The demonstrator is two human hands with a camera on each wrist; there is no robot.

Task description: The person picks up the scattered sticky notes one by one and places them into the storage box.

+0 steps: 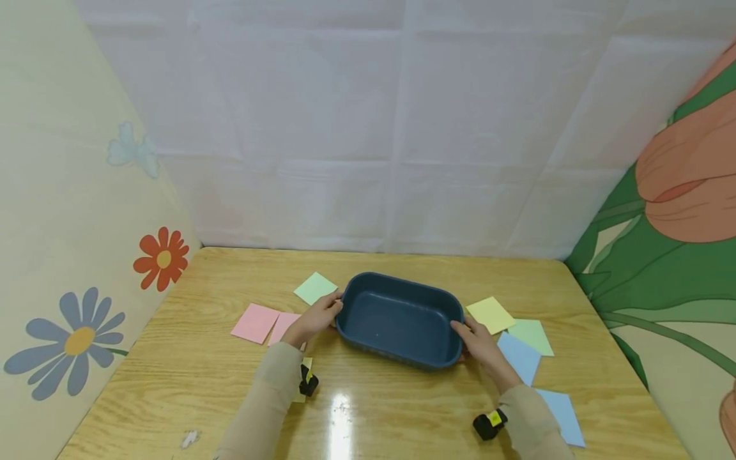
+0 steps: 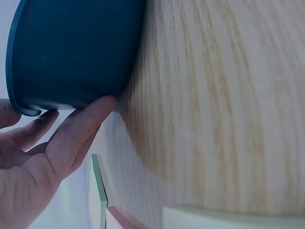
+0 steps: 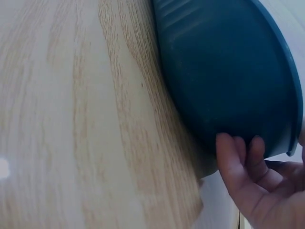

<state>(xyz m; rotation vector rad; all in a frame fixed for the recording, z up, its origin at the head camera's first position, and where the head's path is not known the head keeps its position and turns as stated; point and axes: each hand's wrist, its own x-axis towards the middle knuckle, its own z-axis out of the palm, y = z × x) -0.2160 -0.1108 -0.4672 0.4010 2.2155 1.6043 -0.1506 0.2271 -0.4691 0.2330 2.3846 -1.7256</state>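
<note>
A dark blue rectangular plastic tub (image 1: 397,322) with rounded corners sits at a slant on the wooden table, its inside bare. My left hand (image 1: 316,316) holds its left end, thumb at the rim and fingers against the outer wall, as the left wrist view shows. At the opposite end, my right hand (image 1: 482,345) grips the tub the same way, thumb over the rim. In the right wrist view, curled fingertips (image 3: 224,143) press low on the tub's outer wall.
Left of the tub lie a green paper square (image 1: 315,288), pink squares (image 1: 255,323) and a yellow one partly under my left wrist. To the right are yellow (image 1: 490,314), green (image 1: 535,337) and blue squares (image 1: 560,415). A white cloth (image 1: 345,128) hangs behind the table (image 1: 172,358).
</note>
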